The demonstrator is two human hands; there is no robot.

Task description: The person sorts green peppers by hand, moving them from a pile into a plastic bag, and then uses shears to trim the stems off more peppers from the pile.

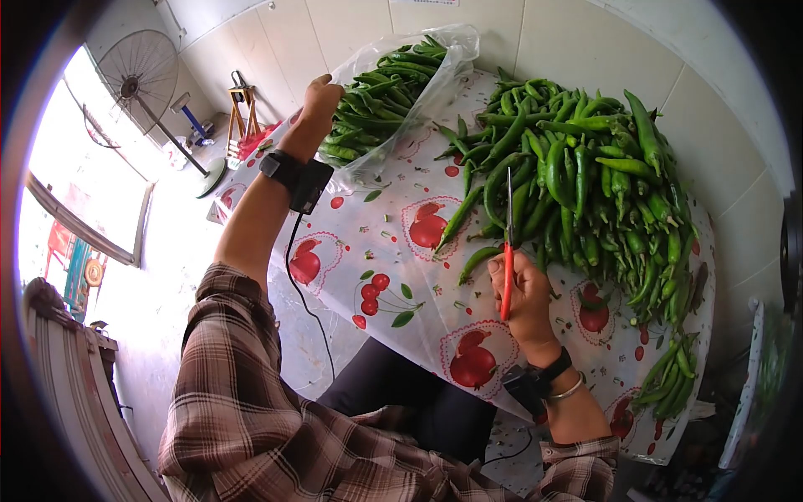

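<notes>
Red-handled scissors (507,280) are in my right hand (529,299), their blades pointing away from me and looking closed. Just beyond the blades lies a large heap of green peppers (577,167) on the patterned tablecloth (393,251). At the upper left, my left hand (322,100) is at the left edge of a clear plastic bag (460,52) filled with green peppers (381,105). Its fingers are bent by the bag's rim, and what they hold, if anything, is hidden. Small cut stems are scattered on the cloth between bag and heap.
A few more peppers (669,381) lie at the table's right front edge. A tiled wall (585,42) runs behind the table. On the left stand a fan (130,86) and a wooden stand (242,117). A black cable (303,297) hangs from my left wrist.
</notes>
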